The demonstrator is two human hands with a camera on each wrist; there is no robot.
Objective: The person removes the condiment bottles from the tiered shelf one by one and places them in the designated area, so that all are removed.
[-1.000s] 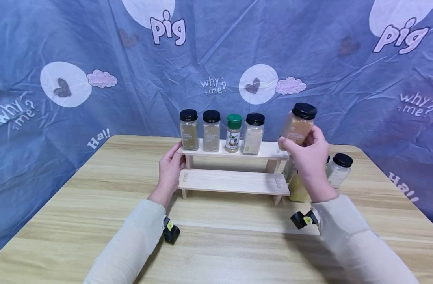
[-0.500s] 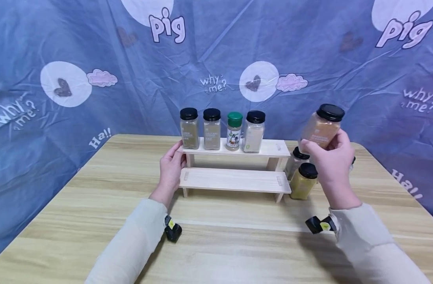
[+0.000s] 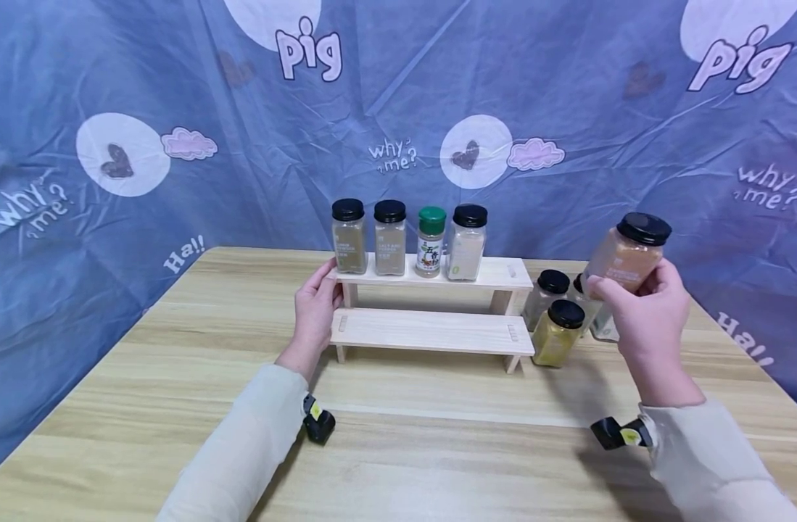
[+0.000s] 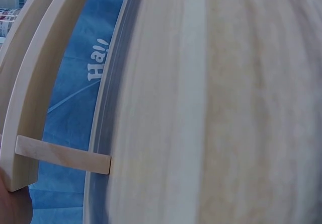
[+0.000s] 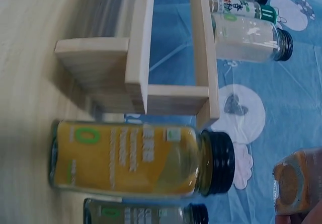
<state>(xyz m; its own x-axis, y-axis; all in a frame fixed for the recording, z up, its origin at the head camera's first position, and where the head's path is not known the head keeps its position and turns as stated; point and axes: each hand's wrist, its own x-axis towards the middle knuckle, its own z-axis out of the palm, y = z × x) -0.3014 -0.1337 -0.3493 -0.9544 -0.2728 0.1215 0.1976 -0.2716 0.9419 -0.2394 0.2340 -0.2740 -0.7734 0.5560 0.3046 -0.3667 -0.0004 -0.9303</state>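
Note:
My right hand [image 3: 655, 322] grips a spice jar [image 3: 623, 262] of orange-brown powder with a black lid, raised above the table to the right of the two-tier wooden rack [image 3: 431, 333]. In the right wrist view this jar [image 5: 297, 181] shows at the lower right. My left hand [image 3: 315, 308] holds the left end of the rack's upper shelf; its fingers are partly hidden. On that shelf stand several seasoning jars, among them a green-capped bottle [image 3: 429, 250] and a pale-powder jar [image 3: 466, 250]. The lower shelf carries no jar.
Right of the rack, a yellow-powder jar [image 3: 556, 342] stands close to its end. Behind it are a grey-brown jar [image 3: 540, 303] and other jars partly covered by my right hand. A blue printed cloth [image 3: 241, 181] hangs behind the wooden table [image 3: 398, 449].
My right hand has carried the orange-brown spice jar from the upper shelf's right end further right and slightly down, uncovering the jars there. The left hand stays on the rack.

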